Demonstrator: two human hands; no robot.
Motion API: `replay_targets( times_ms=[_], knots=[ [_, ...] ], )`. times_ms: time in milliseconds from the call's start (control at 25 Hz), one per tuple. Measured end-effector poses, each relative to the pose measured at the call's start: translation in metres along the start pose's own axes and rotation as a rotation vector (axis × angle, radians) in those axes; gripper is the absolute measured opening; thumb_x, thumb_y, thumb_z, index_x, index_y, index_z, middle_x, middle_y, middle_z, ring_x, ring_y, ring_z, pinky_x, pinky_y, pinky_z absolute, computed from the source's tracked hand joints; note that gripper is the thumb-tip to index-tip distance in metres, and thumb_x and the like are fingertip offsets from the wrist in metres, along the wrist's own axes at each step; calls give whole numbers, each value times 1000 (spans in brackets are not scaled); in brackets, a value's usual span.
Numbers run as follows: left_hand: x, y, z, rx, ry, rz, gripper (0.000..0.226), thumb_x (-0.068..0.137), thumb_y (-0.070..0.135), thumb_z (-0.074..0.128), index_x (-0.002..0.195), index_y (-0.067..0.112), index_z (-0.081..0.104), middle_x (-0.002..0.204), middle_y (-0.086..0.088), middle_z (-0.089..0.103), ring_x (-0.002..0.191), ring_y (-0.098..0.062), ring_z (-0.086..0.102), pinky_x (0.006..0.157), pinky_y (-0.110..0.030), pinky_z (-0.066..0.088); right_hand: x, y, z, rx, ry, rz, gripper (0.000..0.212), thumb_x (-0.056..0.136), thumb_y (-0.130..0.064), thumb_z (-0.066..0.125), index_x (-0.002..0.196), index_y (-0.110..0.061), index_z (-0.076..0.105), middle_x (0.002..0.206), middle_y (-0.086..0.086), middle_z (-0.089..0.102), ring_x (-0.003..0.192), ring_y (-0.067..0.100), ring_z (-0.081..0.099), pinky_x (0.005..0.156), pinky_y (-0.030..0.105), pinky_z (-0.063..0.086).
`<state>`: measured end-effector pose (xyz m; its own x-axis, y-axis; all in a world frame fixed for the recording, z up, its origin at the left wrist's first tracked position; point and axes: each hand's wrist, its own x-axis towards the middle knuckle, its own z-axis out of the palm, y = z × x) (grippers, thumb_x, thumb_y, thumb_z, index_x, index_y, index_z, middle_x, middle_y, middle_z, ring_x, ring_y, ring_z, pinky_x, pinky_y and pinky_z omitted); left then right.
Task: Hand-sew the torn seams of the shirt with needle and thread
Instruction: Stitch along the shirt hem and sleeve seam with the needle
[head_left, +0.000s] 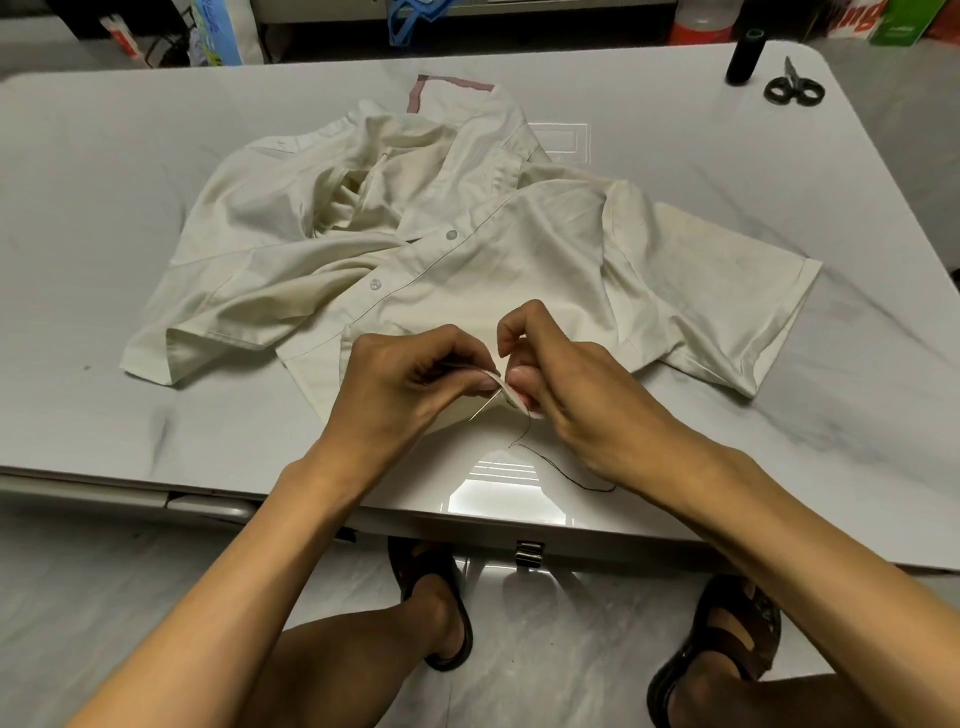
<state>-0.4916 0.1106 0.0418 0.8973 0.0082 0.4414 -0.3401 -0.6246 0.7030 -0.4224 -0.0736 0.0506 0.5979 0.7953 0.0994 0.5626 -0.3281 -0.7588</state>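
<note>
Your left hand (410, 384) pinched the shirt (519, 249) hem at six o'clock; your right hand (563, 387) pinched it alongside, likely to steady the needle (485, 408).

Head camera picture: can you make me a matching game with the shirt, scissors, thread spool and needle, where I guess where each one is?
Things:
1. shirt
2. scissors
3. thread spool
4. needle

Places:
A. poking out of a cloth fold between the left hand and right hand
B. standing upright near the far right of the table
C. lying crumpled in the middle of the table
D. lying flat, closest to the table's far right corner

Pairs: 1-C, 2-D, 3-B, 4-A
</note>
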Motion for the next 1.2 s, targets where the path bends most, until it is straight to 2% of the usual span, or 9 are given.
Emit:
replay_targets(
  times_ms=[80, 200, 360, 600, 680, 800, 880, 1000, 1200],
  knots=[
    [1, 3, -1, -91, 29, -96, 7, 81, 1, 78, 86, -1, 73, 75, -5, 75, 71, -6, 74, 71, -19, 57, -2, 2, 0, -61, 125, -30, 19, 99, -10, 48, 110, -26, 44, 85, -10, 54, 78, 8, 50, 69, 27, 42],
    [3, 7, -2, -240, 67, -224, 7, 81, -2, 76, 83, 3, 72, 70, -3, 74, 67, -13, 74, 69, -21, 55, -4, -3, 2, -256, 353, -197, 10, 96, -16, 56, 104, -15, 63, 93, -2, 58, 85, 16, 52, 73, 30, 42],
    [5, 9, -2, -322, 12, -316, 8, 83, -3, 74, 84, 4, 72, 70, -6, 73, 66, -18, 73, 68, -24, 55, -2, -3, 8, -406, 404, -311, 11, 91, -21, 66, 99, -16, 72, 89, 3, 59, 81, 20, 51, 69, 33, 42],
    [7, 9, -5, -440, -39, -401, 9, 87, -1, 69, 87, 7, 71, 73, -14, 74, 72, -27, 75, 74, -32, 59, 2, 0, 8, -395, 516, -325, 7, 89, -17, 71, 91, -12, 75, 86, 3, 62, 80, 20, 53, 71, 29, 38],
    [9, 9, -4, -421, -41, -425, 7, 88, -1, 69, 87, 6, 71, 72, -14, 74, 71, -27, 75, 73, -32, 60, 3, -7, 8, -265, 523, -316, 3, 87, -12, 71, 86, -10, 73, 87, 1, 63, 83, 17, 55, 74, 27, 40],
    [11, 3, -6, -418, 4, -508, 6, 89, -4, 67, 88, 1, 70, 73, -15, 74, 71, -27, 74, 71, -30, 60, 5, -24, -4, 329, 589, -65, 9, 90, -4, 65, 85, -12, 66, 89, -1, 71, 91, 11, 66, 82, 22, 48],
    [12, 0, -9, -432, 18, -556, 6, 89, -4, 67, 88, 0, 70, 75, -18, 74, 71, -27, 74, 70, -29, 60, 7, -28, -13, 669, 650, 99, 10, 96, -6, 57, 89, -12, 61, 85, 3, 75, 88, 15, 71, 81, 25, 53],
    [12, 0, -9, -440, -6, -589, 3, 89, -4, 67, 91, -3, 70, 77, -21, 73, 72, -27, 74, 70, -28, 60, 8, -25, -18, 779, 707, 204, 6, 97, -7, 55, 94, -9, 59, 74, 4, 73, 77, 18, 71, 76, 27, 55],
    [13, 0, -7, -446, 6, -608, 3, 89, -4, 67, 91, -2, 69, 75, -19, 73, 71, -26, 73, 69, -26, 59, 8, -28, -17, 762, 725, 170, 10, 93, -1, 60, 95, -10, 55, 67, 5, 70, 70, 17, 68, 74, 28, 54]
  ],
)
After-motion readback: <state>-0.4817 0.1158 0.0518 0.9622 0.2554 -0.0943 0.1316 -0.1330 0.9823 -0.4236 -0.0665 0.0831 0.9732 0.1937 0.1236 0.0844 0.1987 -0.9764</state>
